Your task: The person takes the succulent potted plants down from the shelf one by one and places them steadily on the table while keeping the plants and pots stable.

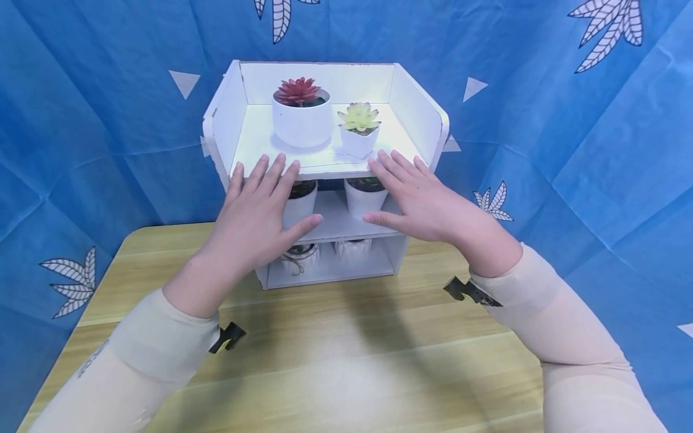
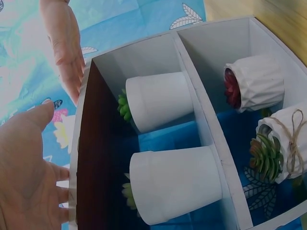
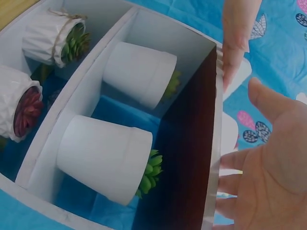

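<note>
A white three-tier shelf [image 1: 319, 231] stands at the back of the table. My left hand [image 1: 254, 216], fingers spread and straight, is at the left front edge of its top tier. At the right front edge lies my right hand [image 1: 419, 201], also with straight fingers; the fingertips of both hands touch the board. On the top tier sit a round white pot [image 1: 301, 125] with a red succulent and a smaller pot [image 1: 359, 141] with a pale green one. In the left wrist view, two plain white pots [image 2: 160, 100] fill the middle tier. Two textured pots [image 2: 261, 84] occupy the bottom tier.
The light wooden table [image 1: 352, 355] extends in front of the shelf. A blue cloth [image 1: 108, 120] with leaf prints hangs behind and at the sides. Each beige sleeve has a black wrist mount [image 1: 227, 337] at its cuff.
</note>
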### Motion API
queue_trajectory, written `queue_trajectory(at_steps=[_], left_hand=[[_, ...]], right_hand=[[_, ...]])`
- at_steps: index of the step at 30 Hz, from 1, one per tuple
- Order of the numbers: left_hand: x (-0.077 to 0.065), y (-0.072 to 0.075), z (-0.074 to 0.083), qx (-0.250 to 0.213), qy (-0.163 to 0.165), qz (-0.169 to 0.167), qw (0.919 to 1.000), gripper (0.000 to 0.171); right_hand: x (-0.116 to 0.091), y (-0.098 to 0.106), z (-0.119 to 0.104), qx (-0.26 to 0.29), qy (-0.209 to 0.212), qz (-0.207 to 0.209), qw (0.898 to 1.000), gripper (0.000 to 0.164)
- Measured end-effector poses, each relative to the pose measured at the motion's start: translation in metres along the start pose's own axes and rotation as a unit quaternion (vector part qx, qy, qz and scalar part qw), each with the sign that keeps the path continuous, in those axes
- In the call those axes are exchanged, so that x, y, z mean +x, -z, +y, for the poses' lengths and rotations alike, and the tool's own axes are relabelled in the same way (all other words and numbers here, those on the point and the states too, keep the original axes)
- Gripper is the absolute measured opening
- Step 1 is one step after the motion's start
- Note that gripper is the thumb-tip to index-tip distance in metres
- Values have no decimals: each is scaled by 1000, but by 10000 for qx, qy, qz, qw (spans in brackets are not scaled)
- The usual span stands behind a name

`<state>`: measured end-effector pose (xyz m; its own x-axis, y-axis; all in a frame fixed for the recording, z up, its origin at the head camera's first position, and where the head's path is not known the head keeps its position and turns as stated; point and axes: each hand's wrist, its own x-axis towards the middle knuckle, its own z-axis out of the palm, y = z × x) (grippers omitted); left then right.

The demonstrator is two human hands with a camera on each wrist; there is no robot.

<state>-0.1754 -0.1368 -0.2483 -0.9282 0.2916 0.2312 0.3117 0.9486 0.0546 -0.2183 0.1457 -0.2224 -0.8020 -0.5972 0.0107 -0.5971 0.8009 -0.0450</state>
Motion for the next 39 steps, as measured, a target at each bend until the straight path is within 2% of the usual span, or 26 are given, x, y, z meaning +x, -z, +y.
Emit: queue_trajectory(at_steps=[15,39], left_hand=[[10,2,-1,-14,156,37,9999,95],[21,2,-4,-81,288,188,9994,86]], right_hand=[[5,-1,3,96,-94,52,9999,95],[14,0,6,318,-140,363,9987,93]])
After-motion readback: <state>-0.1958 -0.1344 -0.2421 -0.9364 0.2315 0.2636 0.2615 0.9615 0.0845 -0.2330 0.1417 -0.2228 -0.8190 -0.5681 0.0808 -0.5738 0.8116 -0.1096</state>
